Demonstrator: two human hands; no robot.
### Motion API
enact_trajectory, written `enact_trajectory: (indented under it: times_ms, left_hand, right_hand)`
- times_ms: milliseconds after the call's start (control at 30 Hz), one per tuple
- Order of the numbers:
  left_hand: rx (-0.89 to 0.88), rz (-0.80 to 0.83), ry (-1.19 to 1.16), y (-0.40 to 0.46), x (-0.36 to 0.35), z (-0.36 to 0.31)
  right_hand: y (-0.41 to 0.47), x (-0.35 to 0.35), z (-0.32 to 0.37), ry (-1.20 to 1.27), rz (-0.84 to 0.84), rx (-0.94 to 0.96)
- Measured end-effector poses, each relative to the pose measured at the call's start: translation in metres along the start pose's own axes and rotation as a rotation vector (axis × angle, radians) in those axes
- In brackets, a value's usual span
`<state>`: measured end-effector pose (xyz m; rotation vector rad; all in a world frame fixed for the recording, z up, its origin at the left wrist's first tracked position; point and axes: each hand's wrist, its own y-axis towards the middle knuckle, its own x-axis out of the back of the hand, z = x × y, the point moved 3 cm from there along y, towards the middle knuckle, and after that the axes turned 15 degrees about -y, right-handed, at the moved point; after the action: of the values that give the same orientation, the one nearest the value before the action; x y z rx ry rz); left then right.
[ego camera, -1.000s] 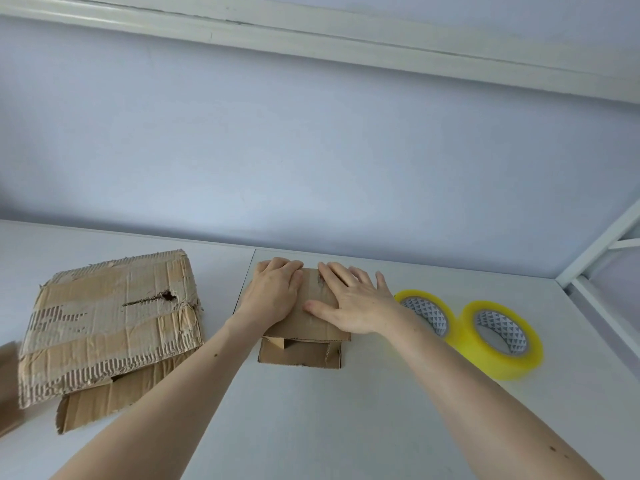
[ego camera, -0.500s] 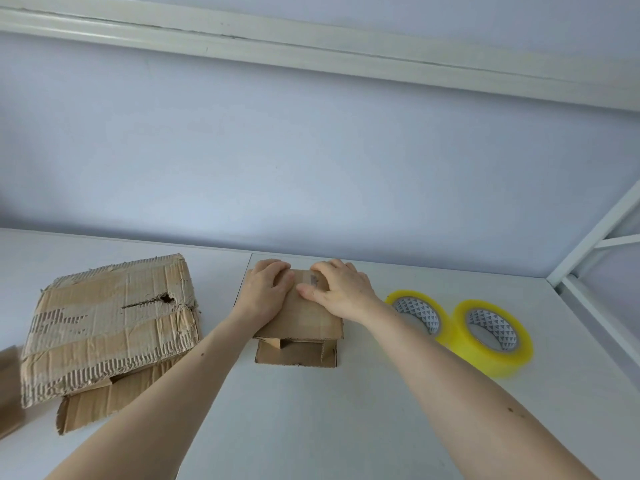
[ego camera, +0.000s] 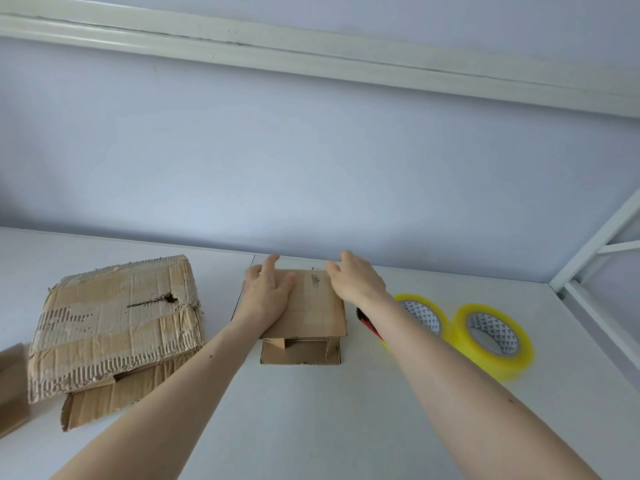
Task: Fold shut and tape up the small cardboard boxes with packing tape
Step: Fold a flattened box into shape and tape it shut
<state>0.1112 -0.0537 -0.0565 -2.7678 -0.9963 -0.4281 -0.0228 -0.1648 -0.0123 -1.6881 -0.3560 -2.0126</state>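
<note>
A small brown cardboard box [ego camera: 311,317] stands in the middle of the white table, its top flap folded down flat and its front side partly gaping. My left hand [ego camera: 268,296] rests flat on the left part of the top flap, fingers straight and reaching its far edge. My right hand [ego camera: 356,278] hovers at the box's far right corner, fingers relaxed and holding nothing. Two yellow rolls of packing tape [ego camera: 491,337] lie to the right of the box, the nearer one [ego camera: 420,315] partly hidden by my right forearm.
A larger, worn cardboard box [ego camera: 114,323] lies at the left, with another cardboard piece [ego camera: 12,386] at the left edge. A small red and black object [ego camera: 363,318] peeks out beside my right forearm. A white metal frame [ego camera: 595,271] rises at the right. The wall stands close behind.
My right hand has lifted off the top flap and moved to the box's far right corner. My left hand has flattened and stretched toward the far edge.
</note>
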Motion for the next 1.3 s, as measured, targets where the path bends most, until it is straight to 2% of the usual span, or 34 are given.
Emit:
enact_trajectory:
  times_ms: [133, 233, 367, 467, 633, 800, 867, 933, 1000, 1067, 1167, 1300]
  left_hand:
    - [0.140, -0.013, -0.138, 0.001, 0.001, 0.001]
    - [0.207, 0.006, -0.275, 0.002, 0.008, 0.007]
    - [0.155, 0.121, -0.395, -0.005, 0.014, 0.014]
    - [0.127, 0.182, -0.402, -0.011, 0.010, 0.016]
    - [0.135, 0.162, -0.408, -0.016, 0.005, 0.021]
    - [0.137, 0.156, -0.377, -0.016, 0.004, 0.019]
    - [0.133, 0.142, -0.394, -0.017, 0.005, 0.018]
    - [0.139, 0.131, -0.450, -0.018, 0.005, 0.018]
    - [0.147, 0.133, -0.476, -0.019, 0.005, 0.020]
    - [0.142, 0.134, -0.448, -0.020, 0.004, 0.021]
    - [0.121, 0.125, -0.384, -0.021, 0.003, 0.020]
    - [0.078, 0.070, -0.346, -0.027, 0.001, 0.020]
  right_hand:
    - [-0.024, 0.003, -0.003, -0.056, 0.051, 0.061]
    - [-0.037, 0.006, -0.009, -0.008, 0.096, 0.228]
    - [-0.046, 0.009, -0.026, -0.041, 0.276, 0.448]
    - [-0.045, 0.005, -0.028, -0.062, 0.255, 0.510]
    - [-0.046, -0.004, -0.024, -0.250, 0.157, 0.520]
    - [-0.053, -0.013, -0.018, -0.439, -0.095, 0.573]
    - [-0.052, -0.013, -0.020, -0.410, 0.019, 0.569]
    - [-0.052, -0.002, -0.025, -0.356, 0.239, 0.569]
    - [-0.050, 0.015, -0.028, -0.105, 0.367, 0.506]
    - [-0.042, 0.019, -0.022, 0.092, 0.339, 0.414]
    - [-0.034, -0.001, -0.005, -0.036, 0.219, 0.377]
    - [-0.037, -0.018, -0.002, -0.174, 0.160, 0.362]
